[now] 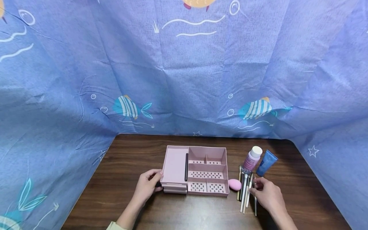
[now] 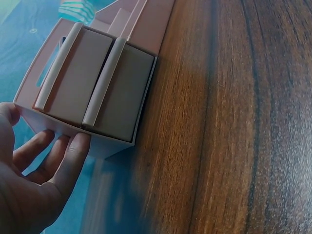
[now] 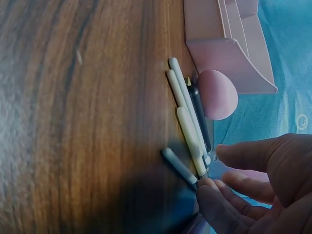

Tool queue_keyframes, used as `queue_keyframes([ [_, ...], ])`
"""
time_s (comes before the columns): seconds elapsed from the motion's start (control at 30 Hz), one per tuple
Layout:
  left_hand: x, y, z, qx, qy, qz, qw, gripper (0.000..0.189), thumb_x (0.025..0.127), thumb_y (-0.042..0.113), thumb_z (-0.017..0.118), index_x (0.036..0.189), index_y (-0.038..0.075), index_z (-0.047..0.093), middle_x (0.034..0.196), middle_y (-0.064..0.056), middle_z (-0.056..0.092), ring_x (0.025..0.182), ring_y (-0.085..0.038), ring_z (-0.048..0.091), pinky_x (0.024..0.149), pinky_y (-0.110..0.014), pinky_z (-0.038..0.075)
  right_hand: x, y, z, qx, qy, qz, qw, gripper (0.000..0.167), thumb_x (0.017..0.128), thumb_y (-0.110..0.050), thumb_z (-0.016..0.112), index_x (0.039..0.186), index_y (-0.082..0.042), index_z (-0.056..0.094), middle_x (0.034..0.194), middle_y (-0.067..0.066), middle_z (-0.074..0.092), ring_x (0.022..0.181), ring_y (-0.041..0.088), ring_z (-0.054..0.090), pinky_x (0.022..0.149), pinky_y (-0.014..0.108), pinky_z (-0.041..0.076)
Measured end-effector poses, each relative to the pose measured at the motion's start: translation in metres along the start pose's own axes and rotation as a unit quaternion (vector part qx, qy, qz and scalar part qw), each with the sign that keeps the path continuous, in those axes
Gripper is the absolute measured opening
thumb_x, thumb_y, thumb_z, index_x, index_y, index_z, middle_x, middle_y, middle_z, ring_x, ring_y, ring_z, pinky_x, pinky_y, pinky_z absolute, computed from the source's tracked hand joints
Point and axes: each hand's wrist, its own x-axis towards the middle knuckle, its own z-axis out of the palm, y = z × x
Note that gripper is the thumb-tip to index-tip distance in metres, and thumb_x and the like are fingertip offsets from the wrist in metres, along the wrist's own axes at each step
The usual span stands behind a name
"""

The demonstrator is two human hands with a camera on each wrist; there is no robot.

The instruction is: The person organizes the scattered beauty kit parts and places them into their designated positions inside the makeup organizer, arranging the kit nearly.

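Observation:
A pink desktop organizer [image 1: 208, 169] with divided compartments stands on the table. My left hand [image 1: 147, 185] touches its left side, and the left wrist view shows the fingertips against the side wall near two drawers [image 2: 119, 90]. My right hand [image 1: 269, 193] is over several makeup brushes [image 1: 244, 196], fingertips close to the pale handles [image 3: 187, 131]. Thumb and fingers are apart there, with no brush clearly pinched. A pink egg-shaped makeup sponge [image 1: 234, 184] lies between organizer and brushes. One brush [image 3: 178, 165] lies angled away from the others, its far end hidden by the fingers.
Behind the brushes stand a pink bottle with a white cap [image 1: 253, 158] and a blue tube [image 1: 266, 163]. A dark strip [image 1: 186, 167] runs along the organizer's flat top. Blue fish-print cloth [image 1: 184, 80] hangs around the brown wooden table [image 1: 129, 153].

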Motion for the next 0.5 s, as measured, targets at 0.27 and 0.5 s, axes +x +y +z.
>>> queue_keyframes([
  [0.27, 0.0001, 0.0001, -0.0003, -0.006, -0.002, -0.003, 1.0000, 0.022, 0.097, 0.012, 0.068, 0.114, -0.001, 0.074, 0.093, -0.009, 0.066, 0.086, -0.015, 0.066, 0.067, -0.039, 0.068, -0.0002, 0.0036, 0.0035, -0.014, -0.001, 0.005, 0.9999, 0.031, 0.078, -0.021, 0.080, 0.104, -0.004, 0.075, 0.089, 0.005, 0.074, 0.084, 0.030, 0.069, 0.067, 0.047, 0.055],
  [0.5, 0.0002, 0.0002, -0.0002, -0.002, -0.001, -0.001, 1.0000, 0.022, 0.097, 0.013, 0.068, 0.113, -0.002, 0.073, 0.092, -0.009, 0.066, 0.086, -0.015, 0.066, 0.066, -0.039, 0.068, 0.0013, 0.0054, 0.0051, -0.021, -0.014, 0.011, 0.9996, 0.031, 0.079, -0.019, 0.079, 0.106, -0.004, 0.076, 0.091, 0.008, 0.075, 0.088, 0.036, 0.070, 0.068, 0.051, 0.055],
])
